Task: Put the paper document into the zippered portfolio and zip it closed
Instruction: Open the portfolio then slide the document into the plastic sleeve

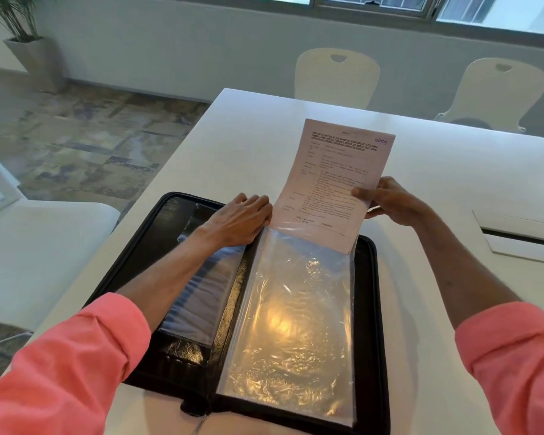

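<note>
Here your right hand (387,200) pinches the thin printed paper (336,180) at mid-frame, its lower edge inside a glossy, crinkled plastic sleeve (289,324). Your left hand (239,219) lies flat, grasping nothing, on the open black leathery portfolio (157,243).

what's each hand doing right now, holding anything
Left hand: fingers curled at the top edge of the clear sleeve; whether it grips it cannot be told.
Right hand: closed on the paper document.
</note>
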The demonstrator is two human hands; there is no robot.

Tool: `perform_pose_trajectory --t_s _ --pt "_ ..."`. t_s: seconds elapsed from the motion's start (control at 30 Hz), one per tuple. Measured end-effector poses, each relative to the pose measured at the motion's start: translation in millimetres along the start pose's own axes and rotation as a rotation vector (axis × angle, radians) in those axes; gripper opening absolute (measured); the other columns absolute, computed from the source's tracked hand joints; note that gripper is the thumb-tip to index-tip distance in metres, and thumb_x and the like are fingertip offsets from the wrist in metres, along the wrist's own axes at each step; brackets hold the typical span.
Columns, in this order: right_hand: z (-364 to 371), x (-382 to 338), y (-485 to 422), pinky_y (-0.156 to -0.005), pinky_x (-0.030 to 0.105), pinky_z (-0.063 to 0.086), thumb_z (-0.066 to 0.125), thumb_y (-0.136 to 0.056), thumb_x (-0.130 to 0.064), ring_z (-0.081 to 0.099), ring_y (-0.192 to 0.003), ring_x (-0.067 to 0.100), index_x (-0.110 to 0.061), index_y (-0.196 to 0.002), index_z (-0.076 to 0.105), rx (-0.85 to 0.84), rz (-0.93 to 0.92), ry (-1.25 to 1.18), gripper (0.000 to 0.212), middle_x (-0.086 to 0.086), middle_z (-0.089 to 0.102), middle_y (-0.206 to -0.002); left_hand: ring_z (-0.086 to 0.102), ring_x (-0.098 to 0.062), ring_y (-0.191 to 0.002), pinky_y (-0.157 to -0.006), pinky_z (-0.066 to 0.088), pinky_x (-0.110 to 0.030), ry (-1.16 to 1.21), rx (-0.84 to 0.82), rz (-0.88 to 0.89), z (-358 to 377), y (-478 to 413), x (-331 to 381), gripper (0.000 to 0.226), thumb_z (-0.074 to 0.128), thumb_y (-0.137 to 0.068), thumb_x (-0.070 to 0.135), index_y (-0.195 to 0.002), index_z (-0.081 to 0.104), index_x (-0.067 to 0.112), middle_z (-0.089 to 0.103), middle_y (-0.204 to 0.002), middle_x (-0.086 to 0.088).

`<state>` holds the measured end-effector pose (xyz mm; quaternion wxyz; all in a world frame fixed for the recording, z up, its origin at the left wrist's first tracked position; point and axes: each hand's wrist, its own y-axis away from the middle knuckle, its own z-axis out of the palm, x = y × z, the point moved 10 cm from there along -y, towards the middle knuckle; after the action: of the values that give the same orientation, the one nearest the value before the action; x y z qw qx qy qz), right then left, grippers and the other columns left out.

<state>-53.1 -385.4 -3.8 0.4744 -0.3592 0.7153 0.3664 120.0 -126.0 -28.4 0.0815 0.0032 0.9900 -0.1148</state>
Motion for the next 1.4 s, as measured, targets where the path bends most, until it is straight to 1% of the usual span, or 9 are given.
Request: perform_pose_trajectory --t_s 0.1,0.27,0.33,0.47,0.63,0.73,0.9,1.1,1.4 --pt "-3.4 -11.0 -2.8 -0.073 0.035 0.069 0.073 -0.103 -0.017 0.083 -0.103 0.026 -0.014 -0.129 0.073 -0.020 -0.004 0.019 0.026 0.008 0.084 -0.116 0.057 -0.015 -0.101 -0.097 0.051 -0.037 -0.017 -0.002 0.019 0.8 -0.5 2.8 0.037 0.030 -0.117 0.041 -0.133 0.052 0.016 0.055 -0.127 -0.003" --pt "-3.3 -15.4 -2.8 -0.068 0.029 0.066 0.081 -0.091 -0.029 0.083 -0.096 0.019 -0.014 -0.129 0.073 -0.030 0.009 0.014 0.041 0.004 0.085 -0.111 0.062 -0.020 -0.109 -0.099 0.054 -0.042 -0.016 -0.009 0.059 -1.5 2.3 6.7 0.032 0.041 -0.115 0.039 -0.135 0.054 0.017 0.057 -0.135 -0.003" --pt "-4.0 -11.1 -2.1 -0.068 0.030 0.067 0.082 -0.094 -0.027 0.084 -0.096 0.020 -0.015 -0.128 0.074 -0.033 0.011 0.012 0.037 0.005 0.085 -0.111 0.063 -0.020 -0.111 -0.100 0.052 -0.041 -0.010 -0.001 0.033 -3.1 2.8 5.8 0.032 0.040 -0.116 0.038 -0.135 0.055 0.018 0.057 -0.135 -0.003" --pt "-8.6 -0.4 -0.1 -0.071 0.035 0.068 0.075 -0.102 -0.022 0.083 -0.102 0.024 -0.013 -0.134 0.072 -0.020 0.015 0.039 0.033 0.008 0.084 -0.116 0.061 -0.021 -0.117 -0.105 0.048 -0.039 0.128 0.070 -0.051 -12.3 1.4 9.1 0.024 0.049 -0.114 0.034 -0.132 0.060 0.024 0.059 -0.137 0.001" --pt "-11.4 0.9 4.1 -0.069 0.035 0.068 0.073 -0.104 -0.021 0.083 -0.101 0.023 -0.013 -0.134 0.073 -0.003 0.006 0.063 0.031 0.006 0.084 -0.115 0.058 -0.020 -0.129 -0.109 0.047 -0.038 0.297 -0.001 -0.014 -4.7 -11.3 33.2 0.026 0.061 -0.110 0.038 -0.134 0.065 0.028 0.060 -0.149 0.001" --pt "-12.6 -5.3 4.6 -0.070 0.037 0.069 0.074 -0.104 -0.021 0.083 -0.101 0.023 -0.012 -0.136 0.072 0.003 -0.018 0.077 0.034 0.007 0.084 -0.116 0.060 -0.022 -0.124 -0.105 0.048 -0.035 0.315 0.000 -0.012 -2.7 -17.3 37.6 0.017 0.063 -0.109 0.032 -0.124 0.066 0.024 0.062 -0.145 -0.001" --pt "-16.7 -15.9 4.4 -0.072 0.038 0.070 0.077 -0.101 -0.024 0.083 -0.103 0.024 -0.013 -0.136 0.072 0.004 -0.040 0.095 0.037 0.008 0.083 -0.119 0.056 -0.015 -0.101 -0.098 0.048 -0.038 0.407 -0.028 -0.049 -4.3 -17.7 26.0 0.012 0.054 -0.109 0.027 -0.117 0.063 0.026 0.071 -0.118 0.006" --pt "-15.2 -17.7 2.1 -0.072 0.037 0.069 0.074 -0.103 -0.022 0.082 -0.106 0.026 -0.017 -0.135 0.073 -0.006 -0.052 0.078 0.032 0.008 0.083 -0.121 0.052 -0.011 -0.104 -0.095 0.044 -0.034 0.272 -0.057 -0.054 -7.6 -17.4 5.2 0.020 0.050 -0.106 0.021 -0.110 0.068 0.029 0.064 -0.130 0.006" --pt "-7.7 -20.5 3.2 -0.080 0.042 0.069 0.072 -0.104 -0.019 0.081 -0.109 0.028 -0.012 -0.138 0.071 -0.054 -0.021 0.131 0.034 0.009 0.082 -0.123 0.059 -0.016 -0.113 -0.097 0.048 -0.033 0.191 -0.064 0.018 -6.5 -13.5 -0.3 0.020 0.052 -0.112 0.037 -0.126 0.063 0.028 0.052 -0.146 0.003"
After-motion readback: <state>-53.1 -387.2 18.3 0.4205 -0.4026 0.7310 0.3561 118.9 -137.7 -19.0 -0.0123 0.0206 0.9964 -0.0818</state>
